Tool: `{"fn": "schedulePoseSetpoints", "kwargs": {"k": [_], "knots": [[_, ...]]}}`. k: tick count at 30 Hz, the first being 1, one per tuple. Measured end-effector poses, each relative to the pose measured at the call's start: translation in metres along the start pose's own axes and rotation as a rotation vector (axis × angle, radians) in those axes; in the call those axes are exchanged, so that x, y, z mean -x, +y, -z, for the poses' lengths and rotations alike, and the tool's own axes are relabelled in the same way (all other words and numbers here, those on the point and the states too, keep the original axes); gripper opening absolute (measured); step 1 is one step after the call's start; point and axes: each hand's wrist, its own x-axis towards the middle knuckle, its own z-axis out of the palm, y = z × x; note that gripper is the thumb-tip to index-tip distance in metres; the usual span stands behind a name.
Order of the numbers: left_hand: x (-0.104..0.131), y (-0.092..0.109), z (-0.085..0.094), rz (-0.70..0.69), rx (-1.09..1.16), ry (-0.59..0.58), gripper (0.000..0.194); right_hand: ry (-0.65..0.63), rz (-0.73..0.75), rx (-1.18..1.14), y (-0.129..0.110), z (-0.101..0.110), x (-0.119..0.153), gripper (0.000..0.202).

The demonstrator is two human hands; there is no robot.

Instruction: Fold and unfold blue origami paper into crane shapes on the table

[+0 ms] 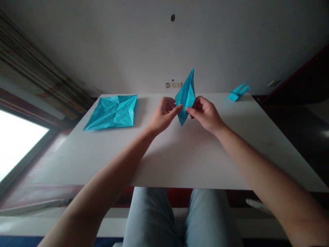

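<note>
Pinching its lower edges, the left hand (166,112) and right hand (207,113) are holding a folded blue paper (187,92), seemingly light and easily creased, best gripped gently there.

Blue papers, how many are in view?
3: a creased sheet on the left of the table, a folded piece held by the left hand and right hand, a bird at the far right.

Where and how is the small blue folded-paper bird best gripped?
Pinch the small blue folded-paper bird by its wider lower body, probably coming from the near side: nothing stands in front, and the thin tips rising above look easy to bend.
</note>
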Motion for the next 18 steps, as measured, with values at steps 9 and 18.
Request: {"fn": "schedulePoseSetpoints", "kwargs": {"k": [9,18], "knots": [[-0.005,-0.007,-0.007,-0.026,0.176,-0.001,0.057,-0.035,-0.049,0.075,-0.003,0.001,0.004,0.069],[-0.004,-0.008,-0.007,-0.01,0.177,-0.049,0.059,0.017,-0.053,0.072,0.001,0.003,0.005,0.07]]}}
